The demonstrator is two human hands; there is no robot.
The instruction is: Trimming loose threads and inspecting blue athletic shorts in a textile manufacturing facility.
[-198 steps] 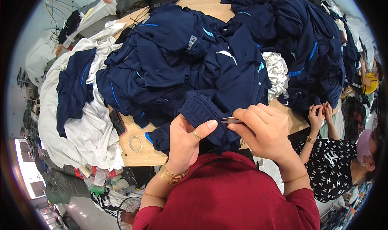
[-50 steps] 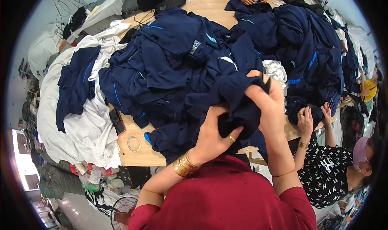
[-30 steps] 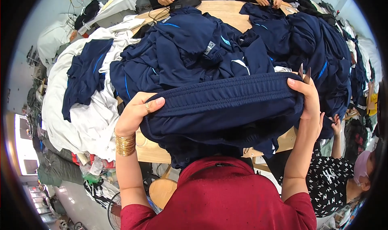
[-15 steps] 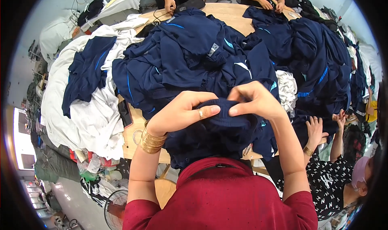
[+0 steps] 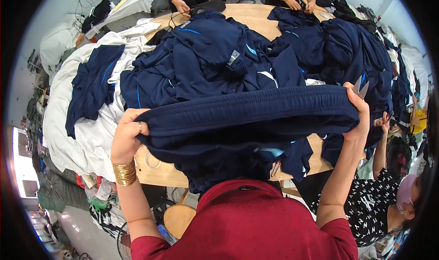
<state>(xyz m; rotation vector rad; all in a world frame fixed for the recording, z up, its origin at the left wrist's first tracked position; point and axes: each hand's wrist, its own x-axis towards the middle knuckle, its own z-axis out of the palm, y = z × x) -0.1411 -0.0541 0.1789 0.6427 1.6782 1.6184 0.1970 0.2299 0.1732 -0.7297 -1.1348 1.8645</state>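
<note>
Head view: you hold a navy garment (image 5: 247, 105) by its gathered elastic waistband, drawn out wide and nearly taut between your hands above the near edge of the table (image 5: 250, 14). Your left hand (image 5: 129, 136) has its fingers curled closed around the band's left end; gold bangles (image 5: 124, 174) circle that wrist. Your right hand (image 5: 358, 113) grips the right end, thumb on top, and also keeps a small pair of metal snips (image 5: 361, 88), their blades apart and pointing up beyond your fingers. The garment's lower part hangs in folds in front of you; whether it touches the table you cannot tell from this angle.

Behind the waistband, a large heap of navy clothing (image 5: 196, 61) fills the table's middle, with a second navy heap (image 5: 343, 47) toward its right edge. White cloth (image 5: 98, 139) covers the left edge, and a navy piece (image 5: 93, 84) lies on it. A clear ring (image 5: 152, 160) sits near the near left corner. At your right, a co-worker (image 5: 372, 205) wears a black patterned top.
</note>
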